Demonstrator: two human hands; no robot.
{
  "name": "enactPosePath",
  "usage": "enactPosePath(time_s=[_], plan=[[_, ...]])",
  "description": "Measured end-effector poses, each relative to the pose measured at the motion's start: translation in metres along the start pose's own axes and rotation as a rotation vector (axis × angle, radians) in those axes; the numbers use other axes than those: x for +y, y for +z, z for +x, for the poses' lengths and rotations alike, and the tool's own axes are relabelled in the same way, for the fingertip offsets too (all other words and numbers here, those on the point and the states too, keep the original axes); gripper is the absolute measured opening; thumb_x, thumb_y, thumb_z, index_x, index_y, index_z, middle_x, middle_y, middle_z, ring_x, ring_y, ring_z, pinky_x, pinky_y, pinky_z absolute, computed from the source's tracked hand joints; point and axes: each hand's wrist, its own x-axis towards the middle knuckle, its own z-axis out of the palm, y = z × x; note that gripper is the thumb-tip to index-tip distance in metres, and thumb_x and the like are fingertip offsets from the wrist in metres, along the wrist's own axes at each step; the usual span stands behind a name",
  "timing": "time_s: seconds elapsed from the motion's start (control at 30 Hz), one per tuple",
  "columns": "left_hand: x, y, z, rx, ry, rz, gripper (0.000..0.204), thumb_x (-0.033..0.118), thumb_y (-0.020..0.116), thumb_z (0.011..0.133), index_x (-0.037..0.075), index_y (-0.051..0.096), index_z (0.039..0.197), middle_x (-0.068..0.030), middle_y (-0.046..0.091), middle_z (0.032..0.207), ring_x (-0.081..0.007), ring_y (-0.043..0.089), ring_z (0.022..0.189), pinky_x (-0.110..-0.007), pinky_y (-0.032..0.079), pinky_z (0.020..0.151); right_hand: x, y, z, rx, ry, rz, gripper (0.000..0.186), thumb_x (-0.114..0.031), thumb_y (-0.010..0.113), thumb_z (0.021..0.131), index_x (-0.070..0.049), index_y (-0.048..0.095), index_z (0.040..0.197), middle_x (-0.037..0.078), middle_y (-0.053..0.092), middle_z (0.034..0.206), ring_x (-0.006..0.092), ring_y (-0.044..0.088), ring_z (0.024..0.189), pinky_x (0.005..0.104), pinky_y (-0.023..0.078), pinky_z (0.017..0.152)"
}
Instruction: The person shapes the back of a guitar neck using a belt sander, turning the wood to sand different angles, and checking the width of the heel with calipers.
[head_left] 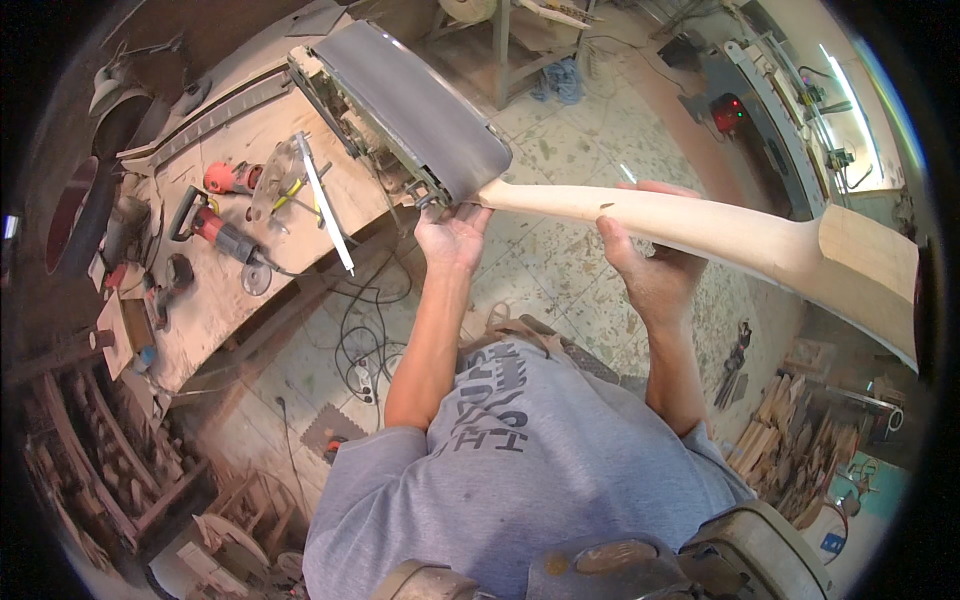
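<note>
A long, pale, curved wooden furniture leg point(750, 228) reaches from the belt sander point(410, 105) out to the right. Its thin end meets the lower right corner of the grey sanding belt; the wide, squared end is at the far right. My left hand point(452, 240) holds the thin end from below, close against the belt, and its fingertips are partly hidden. Around the middle of the leg my right hand point(662, 270) is closed, thumb on the near side and fingers behind. A small dark mark shows on the wood near that thumb.
The wooden workbench point(215, 325) at left carries an angle grinder point(215, 230), a red power tool point(232, 178) and a metal straightedge point(328, 210). Cables and a power strip point(364, 380) lie on the tiled floor. Wood pieces point(785, 430) are stacked at lower right.
</note>
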Motion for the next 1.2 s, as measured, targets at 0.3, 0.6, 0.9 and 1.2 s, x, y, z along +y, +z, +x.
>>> enactPosePath(time_s=[0.3,0.6,0.9,1.2], plan=[[0.001,0.004,-0.003,0.028,-0.011,-0.031,0.055,0.036,0.028,0.105,-0.005,0.028,0.142,-0.0261,0.03,0.152,-0.0429,0.03,0.142,-0.063,0.031,0.115,-0.001,0.001,-0.002,-0.001,-0.036,-0.005,0.047,-0.003,0.084,0.07,-0.001,0.058,0.11,0.009,0.065,0.1,0.0171,0.065,0.09,0.0308,0.052,0.081],[0.0,-0.001,-0.001,-0.029,-0.006,-0.005,0.065,0.039,0.034,0.104,-0.008,0.016,0.146,-0.026,0.025,0.152,-0.0425,0.027,0.144,-0.062,0.029,0.116,-0.002,0.008,0.003,0.024,0.043,0.114,0.049,-0.004,0.084,0.071,0.0,0.056,0.111,0.01,0.065,0.1,0.0171,0.066,0.091,0.0314,0.055,0.081],[0.001,0.001,-0.004,-0.008,-0.006,-0.017,0.065,0.04,0.036,0.103,-0.009,0.02,0.144,-0.0269,0.028,0.15,-0.0426,0.029,0.143,-0.061,0.031,0.116,-0.01,0.006,0.01,-0.002,0.14,0.13,0.048,-0.004,0.084,0.072,0.003,0.057,0.11,0.012,0.067,0.098,0.0163,0.069,0.086,0.0279,0.058,0.072],[0.0,-0.004,-0.002,0.013,-0.016,-0.068,0.067,0.041,0.035,0.104,-0.01,0.02,0.143,-0.0283,0.027,0.15,-0.0435,0.028,0.143,-0.062,0.031,0.115,0.002,0.01,0.012,-0.051,0.055,0.128,0.047,-0.003,0.081,0.076,0.004,0.055,0.115,0.014,0.068,0.099,0.017,0.069,0.087,0.0278,0.058,0.075]])
